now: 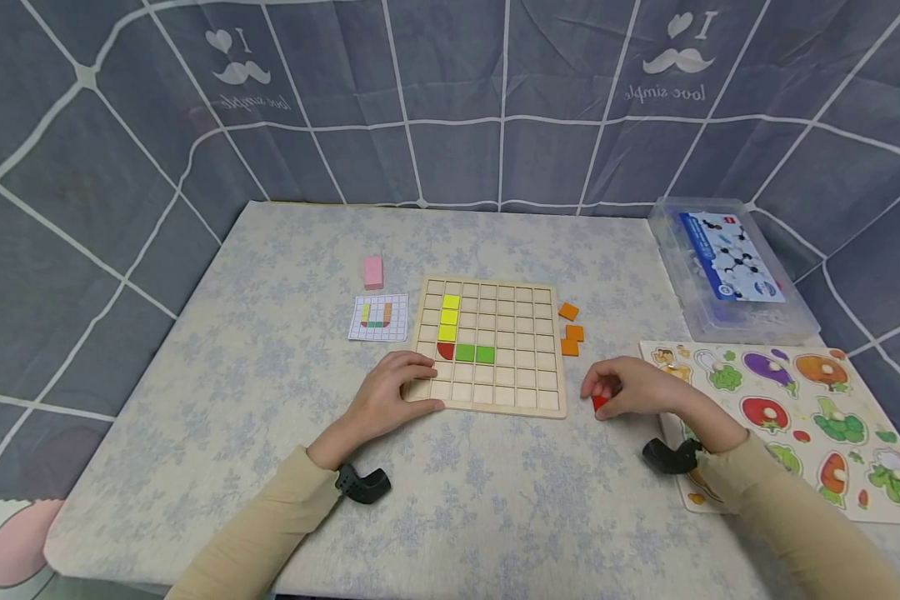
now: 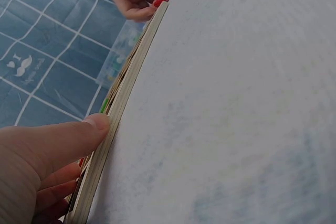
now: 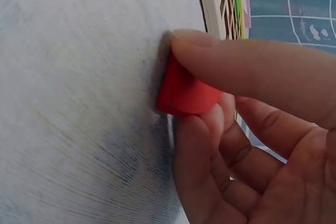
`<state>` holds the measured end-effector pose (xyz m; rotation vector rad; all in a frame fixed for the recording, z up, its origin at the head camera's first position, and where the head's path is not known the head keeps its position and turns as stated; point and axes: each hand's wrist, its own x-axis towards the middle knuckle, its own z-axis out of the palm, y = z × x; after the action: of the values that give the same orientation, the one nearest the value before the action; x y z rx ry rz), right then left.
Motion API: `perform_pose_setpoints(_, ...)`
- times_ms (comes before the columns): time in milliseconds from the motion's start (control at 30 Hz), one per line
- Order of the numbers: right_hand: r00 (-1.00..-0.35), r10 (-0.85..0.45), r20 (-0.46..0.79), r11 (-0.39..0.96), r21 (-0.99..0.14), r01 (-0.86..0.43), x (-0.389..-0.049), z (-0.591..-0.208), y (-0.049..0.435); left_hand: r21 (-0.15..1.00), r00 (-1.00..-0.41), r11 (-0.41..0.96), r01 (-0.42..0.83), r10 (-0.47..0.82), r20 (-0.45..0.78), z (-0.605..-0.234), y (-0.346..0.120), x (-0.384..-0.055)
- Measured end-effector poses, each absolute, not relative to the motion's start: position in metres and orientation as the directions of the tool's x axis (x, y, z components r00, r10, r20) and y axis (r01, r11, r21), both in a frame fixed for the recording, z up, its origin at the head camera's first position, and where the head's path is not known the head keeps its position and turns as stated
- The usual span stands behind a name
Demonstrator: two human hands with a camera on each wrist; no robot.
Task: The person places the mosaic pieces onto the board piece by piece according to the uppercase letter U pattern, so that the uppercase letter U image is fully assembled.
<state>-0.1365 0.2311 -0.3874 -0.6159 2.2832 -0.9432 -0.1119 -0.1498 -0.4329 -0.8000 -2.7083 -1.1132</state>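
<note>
A wooden grid board [image 1: 525,375] lies on the table. In it sit several yellow square tiles [image 1: 449,317], a red quarter-round tile [image 1: 446,351] and two green square tiles [image 1: 475,353]. My left hand [image 1: 393,392] holds the board's near left corner, with the thumb [image 2: 79,139] against the front edge and the fingers bent over the corner. Right of the board, my right hand [image 1: 637,387] pinches a red quarter-round tile [image 3: 189,93] between thumb and fingers, close to the tabletop. Left of the board lies a pattern card [image 1: 378,332] showing a coloured U shape.
Orange square tiles [image 1: 574,333] lie beside the board's right edge. A pink block [image 1: 373,272] stands behind the card. At the right are a clear plastic box [image 1: 787,321] with a blue label and a vegetable puzzle board [image 1: 787,417], under my right forearm. A grey curtain [image 1: 457,158] hangs behind.
</note>
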Motion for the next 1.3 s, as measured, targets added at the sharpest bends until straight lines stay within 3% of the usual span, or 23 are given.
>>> perform_pose_setpoints(333, -0.669, -0.656, -0.348, 0.613, -0.763, -0.205, -0.152, -0.377, 0.224, 0.629, -0.861, 0.597, 0.499, 0.424, 0.280, -0.432, -0.150, -0.112)
perform_pose_setpoints(733, -0.755, -0.604, -0.257, 0.535, -0.832, -0.145, -0.179, -0.374, 0.187, 0.626, -0.863, 0.603, 0.495, 0.425, 0.274, -0.432, -0.150, -0.112)
perform_pose_setpoints(1300, -0.814, -0.533, -0.230, 0.564, -0.814, -0.138, -0.194, -0.392, 0.155, 0.618, -0.857, 0.602, 0.506, 0.430, 0.283, -0.433, -0.150, -0.112)
